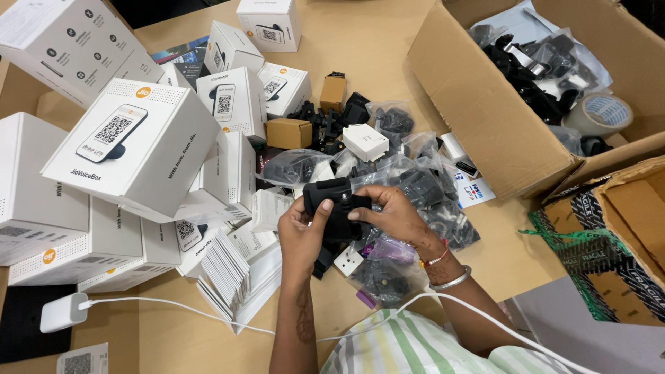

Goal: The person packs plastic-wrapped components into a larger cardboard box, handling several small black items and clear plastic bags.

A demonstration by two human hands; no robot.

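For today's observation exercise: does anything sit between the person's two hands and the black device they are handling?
Nothing visible does. The left hand and right hand both grip the black device directly, thumbs on its face, above the pile of clear plastic bags.

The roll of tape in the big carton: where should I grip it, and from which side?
Take the tape roll by its rim, coming from above. It seems to lie nearly flat in the carton, its open core facing up, so fingers could likely hook into the core and pinch the ring. The carton walls block a sideways approach, and bagged black parts crowd its far side.
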